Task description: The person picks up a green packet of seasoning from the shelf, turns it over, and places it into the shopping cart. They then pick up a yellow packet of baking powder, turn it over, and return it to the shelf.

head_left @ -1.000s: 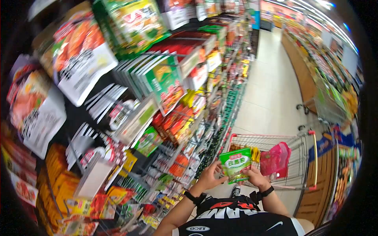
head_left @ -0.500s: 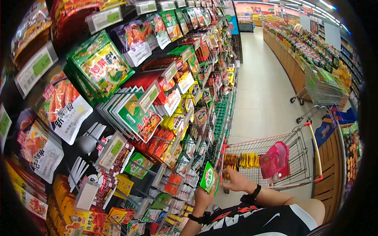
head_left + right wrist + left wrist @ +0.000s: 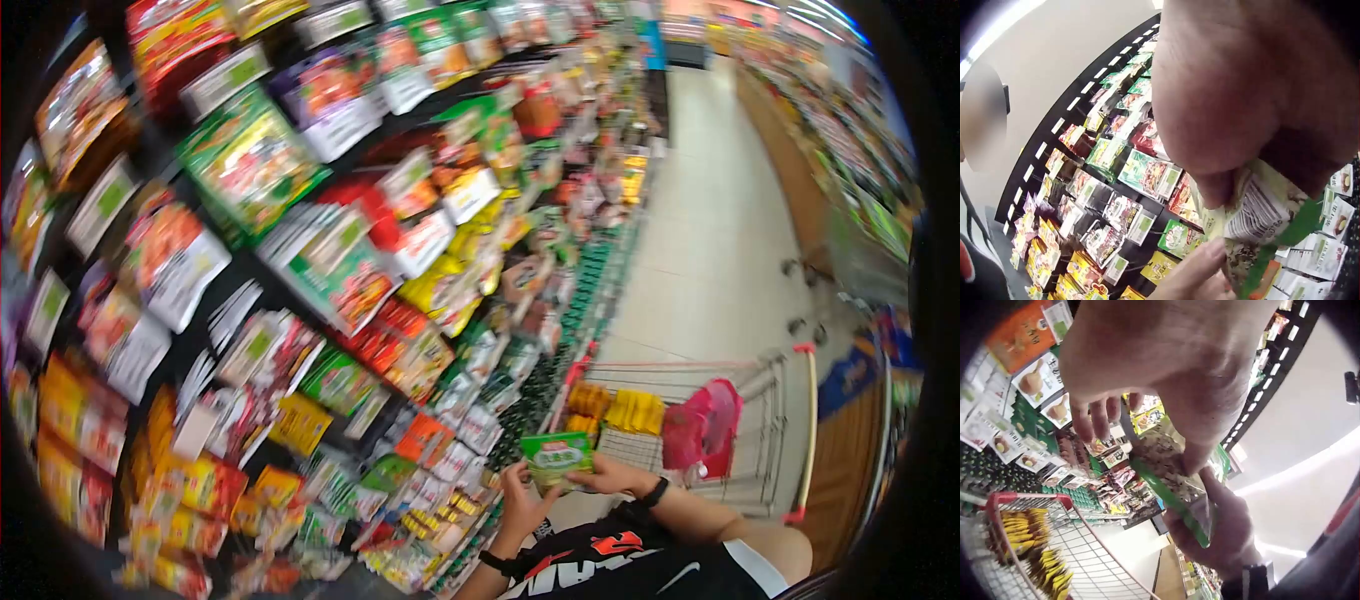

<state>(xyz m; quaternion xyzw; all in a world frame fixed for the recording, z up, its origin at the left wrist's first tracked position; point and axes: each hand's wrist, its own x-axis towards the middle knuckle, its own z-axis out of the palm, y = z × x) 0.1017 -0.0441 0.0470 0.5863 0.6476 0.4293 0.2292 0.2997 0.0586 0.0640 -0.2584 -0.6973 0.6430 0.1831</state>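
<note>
A green-topped flat packet [image 3: 556, 458] with a clear lower part is held in front of the person's body, its label facing the head camera. The right hand [image 3: 612, 474] pinches its right side, and the right wrist view shows that thumb beside the barcode on the packet's back [image 3: 1257, 212]. At the lower left, the left hand [image 3: 524, 508] holds the packet with thumb and fingers. Pale, flaky contents [image 3: 1163, 453] show through the plastic in the left wrist view, where the left thumb presses on it.
A shopping cart [image 3: 790, 430] stands just beyond the hands, holding yellow packets [image 3: 632, 410] and a pink bag [image 3: 702, 425]. Seasoning packets on hooks [image 3: 340, 280] fill the shelf at left. The aisle floor [image 3: 700, 250] runs ahead, with another cart [image 3: 870, 250] at right.
The packet tilted toward the shelf in the left hand half a second ago; now its label faces the head camera and the right hand grips its other side. The view has swung slightly.
</note>
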